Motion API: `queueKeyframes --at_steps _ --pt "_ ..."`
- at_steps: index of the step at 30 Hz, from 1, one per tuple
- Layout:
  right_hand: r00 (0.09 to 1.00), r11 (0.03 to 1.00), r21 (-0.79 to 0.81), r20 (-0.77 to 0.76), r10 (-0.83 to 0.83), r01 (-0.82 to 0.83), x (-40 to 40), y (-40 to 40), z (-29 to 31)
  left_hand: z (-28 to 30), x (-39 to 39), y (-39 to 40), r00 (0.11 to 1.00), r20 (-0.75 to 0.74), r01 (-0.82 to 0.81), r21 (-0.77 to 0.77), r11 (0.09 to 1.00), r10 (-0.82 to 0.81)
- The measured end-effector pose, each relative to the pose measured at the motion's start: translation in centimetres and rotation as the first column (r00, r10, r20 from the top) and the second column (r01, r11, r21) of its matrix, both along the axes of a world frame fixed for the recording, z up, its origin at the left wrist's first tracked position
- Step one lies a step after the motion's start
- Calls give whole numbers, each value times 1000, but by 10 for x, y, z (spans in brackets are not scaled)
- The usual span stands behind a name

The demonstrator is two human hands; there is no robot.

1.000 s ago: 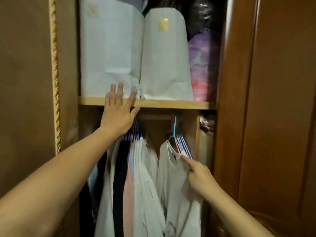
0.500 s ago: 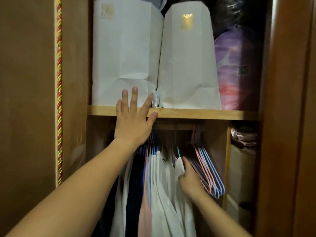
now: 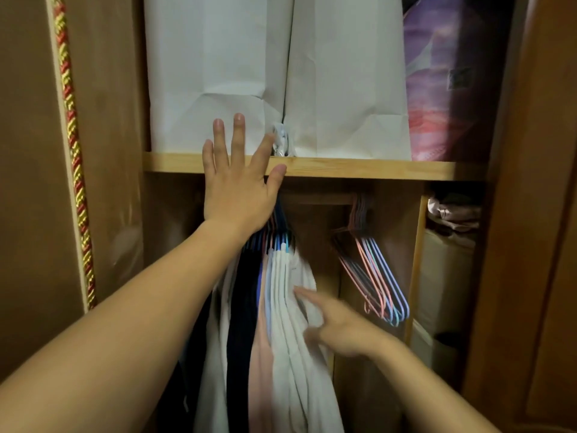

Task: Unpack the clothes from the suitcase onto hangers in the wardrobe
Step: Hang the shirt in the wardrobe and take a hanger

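Inside the open wardrobe, several hung clothes [image 3: 281, 323] in white, pink and dark blue are bunched at the left of the rail. My left hand [image 3: 237, 185] is spread flat, fingers straight, against the wooden shelf edge [image 3: 374, 168] just above their hanger hooks. My right hand [image 3: 340, 326], blurred, touches the rightmost white garment with fingers extended and grips nothing. A bunch of empty pink, blue and purple hangers [image 3: 374, 276] dangles to the right of the clothes. The suitcase is out of view.
Two tall white paper bags [image 3: 218, 73] and a purple wrapped bundle [image 3: 443, 89] stand on the shelf. A side compartment at the right holds folded fabric [image 3: 452, 214] over a beige box [image 3: 443, 276]. Wardrobe doors flank both sides; the left one has a red-gold cord [image 3: 75, 151].
My right hand has slid down and left along the white garment, pushing it against the other clothes. A gap now separates the clothes from the empty hangers. My left hand stays on the shelf.
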State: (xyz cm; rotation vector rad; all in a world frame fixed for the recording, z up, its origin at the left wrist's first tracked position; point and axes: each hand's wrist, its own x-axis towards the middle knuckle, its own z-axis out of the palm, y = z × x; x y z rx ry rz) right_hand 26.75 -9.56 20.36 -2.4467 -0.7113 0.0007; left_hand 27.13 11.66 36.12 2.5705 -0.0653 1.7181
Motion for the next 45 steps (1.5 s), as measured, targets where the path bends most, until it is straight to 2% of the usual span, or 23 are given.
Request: queueKeyframes --at_steps 1,2,3,4,6,8,10,13,18,23,27,30,34,37,39,41,42,44,45 --pt "952 983 -53 264 -157 176 6 -13 0 0 0 -1 1000 5 -6 3 1000 6" --pt "795 915 -91 533 -290 394 8 -23 2 0 0 -1 1000 8 -10 5 1000 10" --pt "641 805 -133 685 -347 578 9 -31 5 0 0 -2 1000 4 -11 6 1000 11" --pt "555 703 -181 754 -350 688 13 -37 6 0 0 -2 1000 -1 -9 4 1000 9" --pt "575 586 -315 748 -331 747 13 -48 10 1 -2 -2 1000 -12 -9 6 1000 9" --pt "573 542 -356 761 -305 761 18 -56 11 1 -3 -2 1000 -14 -17 10 1000 17" --pt "571 538 -367 772 -279 759 18 -58 15 1 -4 -2 1000 -13 -21 8 1000 21" --pt "625 588 -383 727 -283 712 15 -53 25 2 -3 -2 1000 -17 -19 9 1000 19" --pt "635 645 -320 694 -339 694 10 -45 37 1 -3 0 1000 -23 -11 18 1000 12" --pt "623 677 -287 714 -320 677 9 -37 42 1 -2 0 1000 -12 -17 20 1000 17" --pt "583 717 -194 736 -344 669 5 -29 42 1 -2 0 1000 -19 -25 26 999 25" --pt "571 758 -113 730 -375 642 -13 -29 27 0 -3 -3 1000 -14 -21 25 999 21" --pt "561 779 -36 714 -418 626 -54 -51 -23 -22 -9 -33 999 12 31 -104 994 -30" --pt "538 807 111 691 -482 580 -112 -84 -89 -92 -22 -92 933 93 359 -156 920 -348" --pt "582 817 160 628 -517 553 -166 -115 -139 -173 -37 -133 831 22 546 -224 807 -556" --pt "644 796 205 491 -587 570 -237 -150 -193 -269 -64 -165 714 -115 627 -336 703 -691" --pt "650 766 241 415 -637 597 -270 -163 -211 -311 -74 -172 675 -175 628 -374 683 -717" --pt "599 660 272 280 -751 700 -335 -196 -241 -389 -99 -199 587 -375 594 -402 696 -718" --pt "570 607 269 208 -795 748 -370 -211 -254 -425 -117 -219 500 -518 580 -395 712 -694"
